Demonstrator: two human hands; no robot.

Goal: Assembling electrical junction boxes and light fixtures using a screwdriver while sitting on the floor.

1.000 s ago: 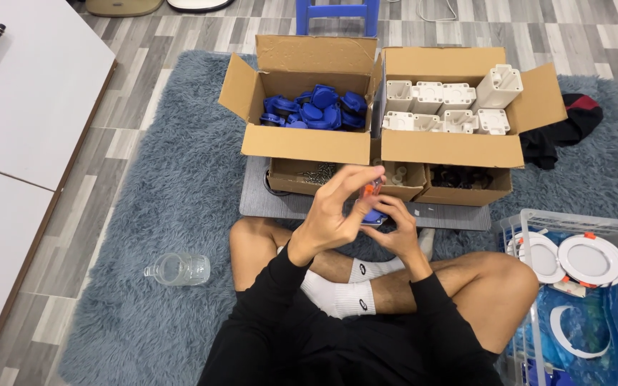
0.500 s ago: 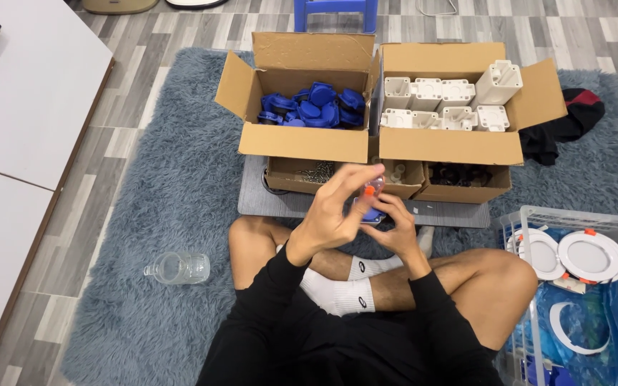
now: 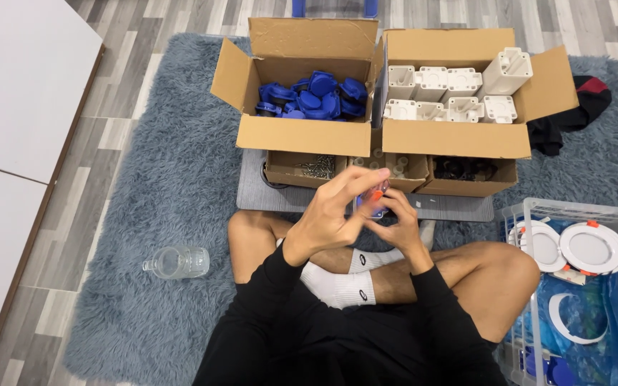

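Note:
I sit cross-legged on a grey shag rug (image 3: pixel 144 179). Both hands meet in front of me over my shins. My left hand (image 3: pixel 334 207) and my right hand (image 3: pixel 395 221) together grip a small blue part with an orange clip (image 3: pixel 376 197), mostly hidden by the fingers. Just beyond the hands lie small open cardboard trays: one with metal screws (image 3: pixel 316 166), one with pale pieces (image 3: pixel 397 168), one with dark parts (image 3: pixel 463 169).
Behind the trays stand two open cartons: blue plastic parts (image 3: pixel 312 96) on the left, white plastic blocks (image 3: pixel 452 93) on the right. A clear plastic bottle (image 3: pixel 177 261) lies on the rug at left. A wire basket (image 3: pixel 538 207) with white round rings is at right. Black cloth (image 3: pixel 574 118) lies far right.
The hands stay together on the small part, with only slight finger movement. Nothing else has moved.

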